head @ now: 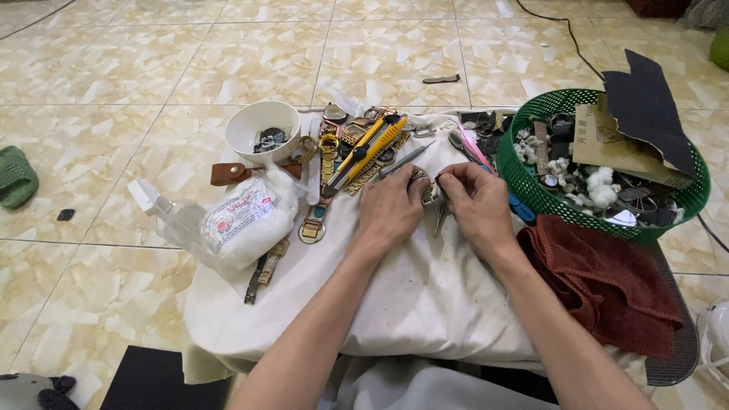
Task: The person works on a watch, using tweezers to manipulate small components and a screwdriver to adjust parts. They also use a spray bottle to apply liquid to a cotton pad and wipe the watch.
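Observation:
My left hand (391, 206) and my right hand (474, 203) meet over a white cloth (425, 296), both pinching a small metal watch piece (427, 190) between the fingertips. A thin metal tool (441, 219) sticks down from under my right hand. Right behind my hands lie a yellow utility knife (370, 149), a grey-handled screwdriver (406, 160) and several gold watch straps (328, 156).
A white bowl (244, 130) of watch parts and a bag of white cotton (244, 219) sit at the left. A green basket (531, 186) with parts, cardboard and black sheet stands right, a dark red towel (607, 281) before it. Tiled floor surrounds the cloth.

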